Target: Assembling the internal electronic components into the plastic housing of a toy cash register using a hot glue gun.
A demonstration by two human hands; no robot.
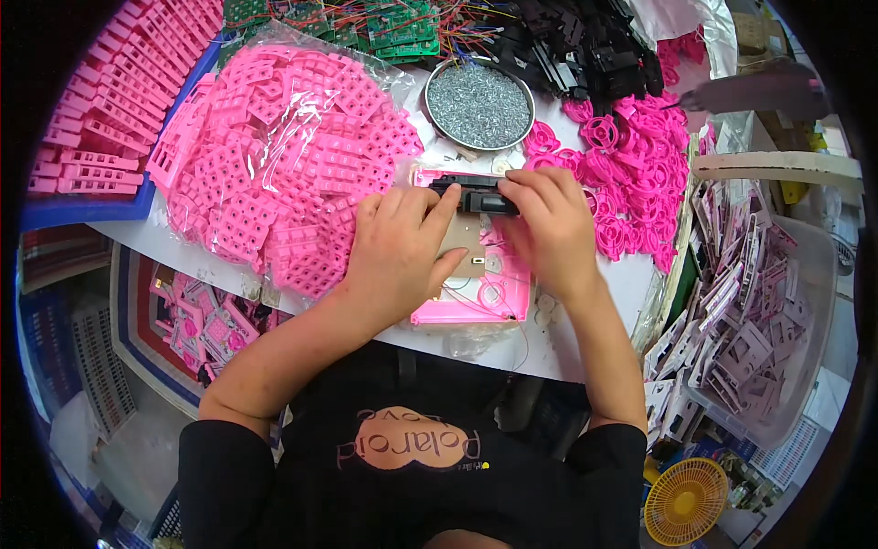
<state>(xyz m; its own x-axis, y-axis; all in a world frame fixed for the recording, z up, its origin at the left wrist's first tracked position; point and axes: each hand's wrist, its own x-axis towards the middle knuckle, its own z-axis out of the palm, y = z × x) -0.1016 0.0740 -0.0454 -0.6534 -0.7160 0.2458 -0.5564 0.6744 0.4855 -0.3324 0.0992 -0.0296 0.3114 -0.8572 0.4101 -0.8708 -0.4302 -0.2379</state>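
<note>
A pink plastic housing [508, 297] lies on the white table in front of me, with a tan board [465, 240] and thin wires inside it. Across its far end sits a long black plastic part [485, 200]. My left hand [395, 240] bends over the housing's left side, its index fingertip on the left end of the black part and its thumb over the board. With fingers curled, my right hand [556, 224] grips the right end of the same part. The fingers hide some of the housing's edges.
A clear bag of pink keypads [283, 156] fills the left. Behind are a round bowl of screws [481, 69], green circuit boards [402, 29] and black parts [585, 46]. Pink rings [640, 174] heap at right. Bins stand beside the table, with a yellow basket [686, 501] lower right.
</note>
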